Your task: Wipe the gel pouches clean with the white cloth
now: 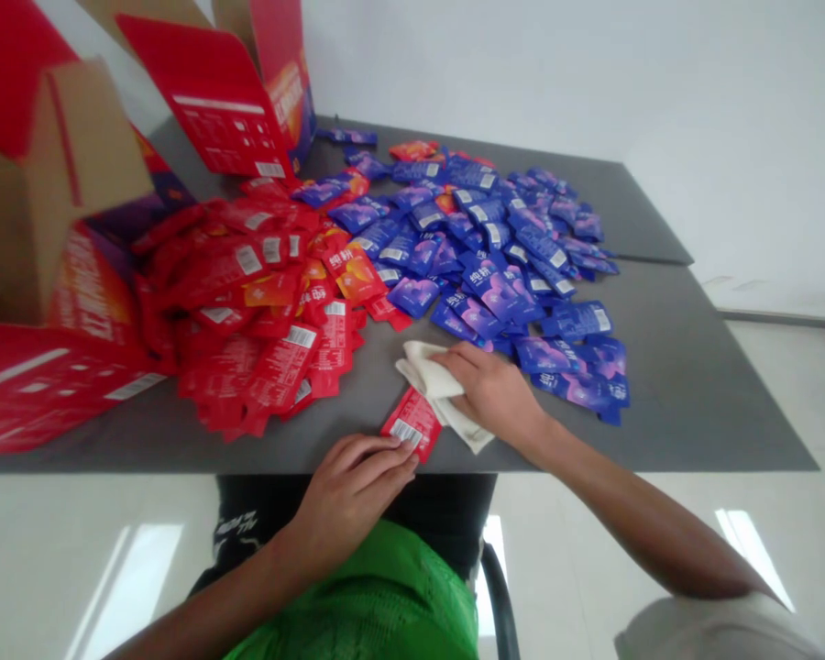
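A red packet [413, 424] with a white barcode lies near the front edge of the grey table. My left hand [364, 477] rests on its lower left end, fingers stretched out and flat. My right hand [491, 390] is closed around a folded cream cloth [430, 371], which covers the packet's upper right part. To the left of the hands is a heap of red packets [275, 367], many with their barcodes facing up. Beyond my right hand spreads a pile of blue-purple packets [495, 280].
Two open red cardboard boxes stand on the left: a near box [96, 284] and a far box [213, 92]. The table [687, 394] reaches right, with a wall [522, 73] behind it. Several orange-red packets [357, 273] lie where the two piles meet.
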### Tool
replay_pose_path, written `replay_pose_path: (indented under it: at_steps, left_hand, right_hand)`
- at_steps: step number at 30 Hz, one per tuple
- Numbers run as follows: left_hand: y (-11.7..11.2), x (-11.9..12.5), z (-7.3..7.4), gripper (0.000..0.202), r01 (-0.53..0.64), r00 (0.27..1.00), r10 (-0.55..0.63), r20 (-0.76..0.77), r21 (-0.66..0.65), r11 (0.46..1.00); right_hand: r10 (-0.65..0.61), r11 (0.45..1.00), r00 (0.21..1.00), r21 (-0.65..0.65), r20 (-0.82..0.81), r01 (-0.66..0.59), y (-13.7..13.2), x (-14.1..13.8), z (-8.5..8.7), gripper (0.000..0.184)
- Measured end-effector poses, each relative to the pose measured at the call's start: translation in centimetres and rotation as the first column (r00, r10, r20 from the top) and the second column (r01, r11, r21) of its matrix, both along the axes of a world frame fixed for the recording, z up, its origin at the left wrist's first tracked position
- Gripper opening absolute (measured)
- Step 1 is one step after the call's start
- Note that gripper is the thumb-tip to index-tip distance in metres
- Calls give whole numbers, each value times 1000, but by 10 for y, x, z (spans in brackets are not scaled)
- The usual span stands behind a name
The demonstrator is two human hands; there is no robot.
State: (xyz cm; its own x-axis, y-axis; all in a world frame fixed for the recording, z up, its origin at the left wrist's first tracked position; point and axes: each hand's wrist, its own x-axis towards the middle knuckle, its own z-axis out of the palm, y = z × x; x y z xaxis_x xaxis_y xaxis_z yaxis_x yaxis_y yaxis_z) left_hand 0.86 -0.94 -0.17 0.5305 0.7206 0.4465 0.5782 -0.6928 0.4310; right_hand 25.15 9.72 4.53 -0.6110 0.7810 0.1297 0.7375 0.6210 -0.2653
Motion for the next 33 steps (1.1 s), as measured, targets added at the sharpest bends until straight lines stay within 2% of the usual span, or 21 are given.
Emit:
replay_pose_path:
  at_steps: [3, 7, 9, 11, 13, 15, 17, 20, 22, 24, 26, 30, 33]
  left_hand:
    - [1, 0, 0, 20, 1, 1000, -1, -15, 17, 1000]
    - [0, -2, 0, 15, -4, 998, 5, -62, 19, 1000]
    - [0, -3, 0, 16, -1, 998, 1, -67, 2, 1000]
    - [0, -3, -1, 16, 5, 999, -6, -44, -13, 1000]
    - [0, -2, -2, 19, 7, 1000, -7, -11, -24, 1000]
    - [1, -1, -3, 21, 7, 1000, -6, 7, -25, 1000]
    - [1, -1, -3, 20, 1, 1000, 0, 12, -17, 1000]
    - [1, -1, -2, 17, 1, 1000, -1, -10, -7, 1000]
    - [0, -2, -1, 21, 3, 1000, -3, -29, 2, 1000]
    - [1, -2, 0, 23, 0, 999, 0, -36, -2, 1000]
    - [2, -2, 1, 17, 1, 1000, -1, -21, -12, 1000]
    - [3, -1, 1, 20, 5, 1000, -5, 9, -12, 1000]
    - [3, 0, 0, 20, -1, 1000, 1, 4, -2, 1000]
  right_hand:
    - [-16, 997, 999, 75, -40, 19, 0, 4, 7, 41]
    - [196, 980, 970, 62, -142, -189, -38, -9, 3, 38]
    - [233, 972, 963, -1, -134, -235, -45, -15, -2, 34]
    - [169, 984, 980, -43, -101, -174, -35, -14, -6, 35]
    - [56, 997, 998, -44, -35, -58, -13, -7, -5, 38]
    - [-40, 999, 999, 6, 17, 40, 5, 0, -1, 38]
    - [-61, 996, 998, 63, 0, 61, 8, 4, 5, 40]
    - [77, 993, 992, 92, -102, -67, -20, -3, 7, 43]
    - [203, 979, 971, 45, -123, -199, -42, -10, 4, 39]
    - [238, 970, 965, -22, -112, -242, -50, -14, -1, 37]
    - [154, 986, 986, -55, -68, -158, -39, -13, -5, 39]
    - [-83, 996, 993, -19, 85, 84, 7, 1, -2, 44]
    - [-100, 994, 994, 54, 46, 97, 12, 6, 5, 44]
